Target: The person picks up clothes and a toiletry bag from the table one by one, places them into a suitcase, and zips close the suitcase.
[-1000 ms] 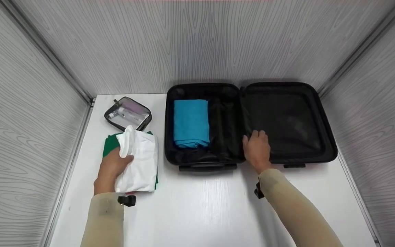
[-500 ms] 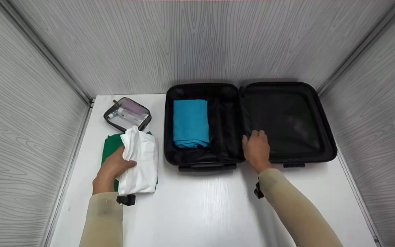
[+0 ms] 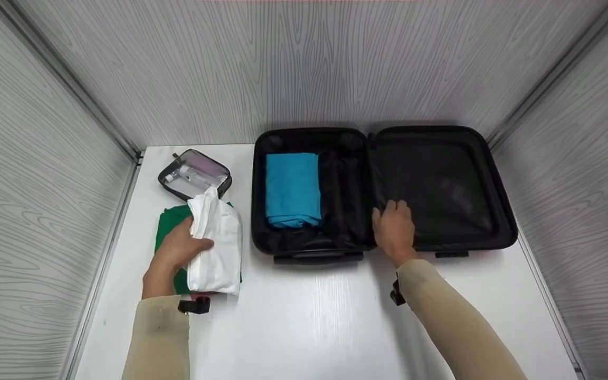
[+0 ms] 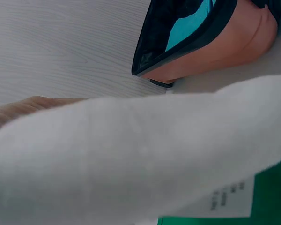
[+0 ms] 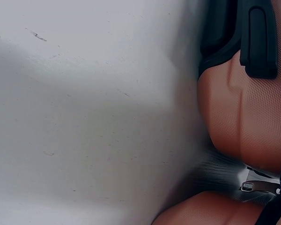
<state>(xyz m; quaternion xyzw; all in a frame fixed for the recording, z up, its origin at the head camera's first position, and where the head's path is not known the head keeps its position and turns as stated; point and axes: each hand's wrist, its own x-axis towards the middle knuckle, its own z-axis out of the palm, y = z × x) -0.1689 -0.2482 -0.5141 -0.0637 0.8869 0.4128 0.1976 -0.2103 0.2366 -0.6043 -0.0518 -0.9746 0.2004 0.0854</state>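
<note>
The left hand (image 3: 177, 248) grips the left edge of a folded white cloth (image 3: 222, 253), thumb on top, over a green cloth (image 3: 167, 221). In the left wrist view the white cloth (image 4: 131, 154) fills much of the picture, with the green cloth (image 4: 274, 192) and its printed label below. The right hand (image 3: 395, 229) rests on the suitcase (image 3: 314, 250) near the join of its two halves, fingers relaxed. Inside the left half lies a folded blue cloth (image 3: 293, 187). The right wrist view shows the orange shell (image 5: 248, 108) of the suitcase.
Behind the cloths lies a clear pouch (image 3: 196, 174) with black edges and small items inside. The suitcase's right half (image 3: 436, 184) lies flat beside the left half. Grey wood-patterned panels stand at the back and both sides of the white table (image 3: 304, 327).
The left hand has shifted the white cloth slightly to the right, showing more of the green cloth on its left. The right hand has stayed in place.
</note>
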